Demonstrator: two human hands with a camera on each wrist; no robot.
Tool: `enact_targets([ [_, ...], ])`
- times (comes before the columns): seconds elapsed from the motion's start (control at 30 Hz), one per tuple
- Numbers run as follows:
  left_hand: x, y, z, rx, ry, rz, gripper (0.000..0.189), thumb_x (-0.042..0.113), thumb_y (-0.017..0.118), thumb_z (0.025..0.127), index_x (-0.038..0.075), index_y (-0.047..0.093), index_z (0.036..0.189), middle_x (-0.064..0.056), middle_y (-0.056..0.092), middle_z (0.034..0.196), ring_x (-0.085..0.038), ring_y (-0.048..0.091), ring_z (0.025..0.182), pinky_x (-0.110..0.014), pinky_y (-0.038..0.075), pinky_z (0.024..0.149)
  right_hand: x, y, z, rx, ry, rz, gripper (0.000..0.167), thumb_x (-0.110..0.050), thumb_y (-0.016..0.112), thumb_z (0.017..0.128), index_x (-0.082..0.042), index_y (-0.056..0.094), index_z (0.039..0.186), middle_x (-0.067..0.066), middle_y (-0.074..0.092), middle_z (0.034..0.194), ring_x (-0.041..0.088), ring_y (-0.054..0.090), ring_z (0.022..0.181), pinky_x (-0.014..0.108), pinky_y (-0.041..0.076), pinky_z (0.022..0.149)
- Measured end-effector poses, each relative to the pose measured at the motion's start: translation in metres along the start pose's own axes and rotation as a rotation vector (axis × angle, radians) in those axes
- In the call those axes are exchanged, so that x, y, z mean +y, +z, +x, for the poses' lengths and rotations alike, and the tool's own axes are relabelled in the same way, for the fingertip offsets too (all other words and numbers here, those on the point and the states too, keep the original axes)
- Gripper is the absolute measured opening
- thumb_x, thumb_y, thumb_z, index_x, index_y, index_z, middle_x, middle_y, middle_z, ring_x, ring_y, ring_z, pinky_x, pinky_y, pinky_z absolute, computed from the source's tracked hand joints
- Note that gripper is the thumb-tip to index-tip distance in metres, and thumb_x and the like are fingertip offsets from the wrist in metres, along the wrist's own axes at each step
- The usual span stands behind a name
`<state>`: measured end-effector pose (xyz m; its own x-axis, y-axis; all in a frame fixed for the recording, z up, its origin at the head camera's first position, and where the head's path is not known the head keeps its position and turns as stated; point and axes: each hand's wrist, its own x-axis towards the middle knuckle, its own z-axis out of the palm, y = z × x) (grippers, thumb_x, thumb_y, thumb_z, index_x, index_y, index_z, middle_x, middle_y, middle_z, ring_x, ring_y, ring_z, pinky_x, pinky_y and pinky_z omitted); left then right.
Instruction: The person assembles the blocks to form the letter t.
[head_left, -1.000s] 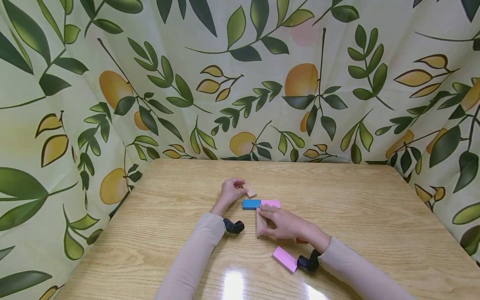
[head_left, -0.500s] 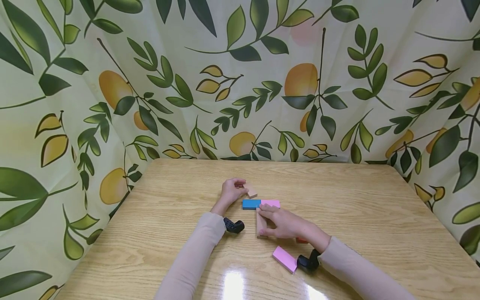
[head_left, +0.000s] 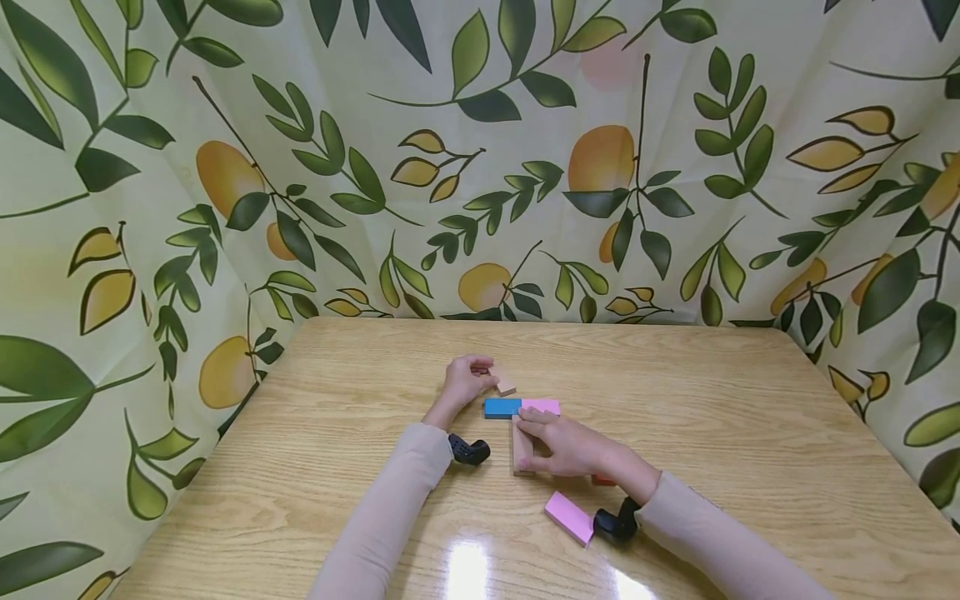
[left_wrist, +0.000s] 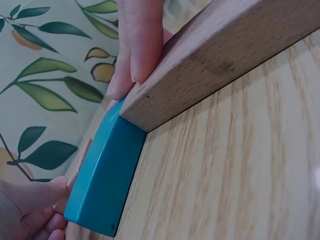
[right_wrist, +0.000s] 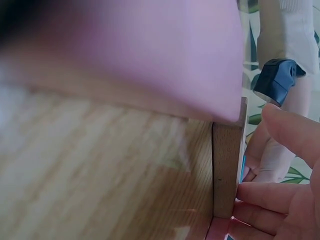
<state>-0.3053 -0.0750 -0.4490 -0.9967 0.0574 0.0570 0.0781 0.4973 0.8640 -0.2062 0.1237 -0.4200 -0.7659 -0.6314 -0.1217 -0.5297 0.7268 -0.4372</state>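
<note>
A blue block (head_left: pixel 502 408) and a pink block (head_left: pixel 542 406) lie end to end in a row on the table. From their junction a plain wooden block (head_left: pixel 521 446) runs toward the near edge, its end against the blue block (left_wrist: pixel 102 170) in the left wrist view. My right hand (head_left: pixel 566 442) holds this wooden block, fingers at its far end and thumb near its close end. Behind the row, my left hand (head_left: pixel 465 383) pinches another wooden block (head_left: pixel 506 383), set at a slant; its fingertips are partly hidden.
A second pink block (head_left: pixel 570 518) lies at an angle close to the right wrist camera (head_left: pixel 617 523). Part of an orange-red block (head_left: pixel 603 481) shows under the right wrist. The left wrist camera (head_left: pixel 469 451) hangs left of the held wooden block. Patterned cloth (head_left: pixel 480 167) rises behind the table.
The left hand and its wooden block have shifted very slightly to the right. The right hand and the other blocks look unchanged.
</note>
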Motion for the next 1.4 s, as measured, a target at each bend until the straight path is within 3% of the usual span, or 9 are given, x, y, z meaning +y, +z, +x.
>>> enact_targets([
  [1.4,0.0033,0.0042,0.0025,-0.063,0.02,0.022,0.029,0.006,0.072,0.084,-0.001,0.069,0.112,-0.017,0.07,0.113,-0.025,0.065,0.1,-0.034,0.057,0.09,0.0002,0.0016,0.0009,0.004,0.025,0.015,0.07,-0.045,0.064,0.09,-0.005,0.045,0.143,0.015,0.036,0.156,0.033,0.034,0.146,0.05,0.032,0.118],
])
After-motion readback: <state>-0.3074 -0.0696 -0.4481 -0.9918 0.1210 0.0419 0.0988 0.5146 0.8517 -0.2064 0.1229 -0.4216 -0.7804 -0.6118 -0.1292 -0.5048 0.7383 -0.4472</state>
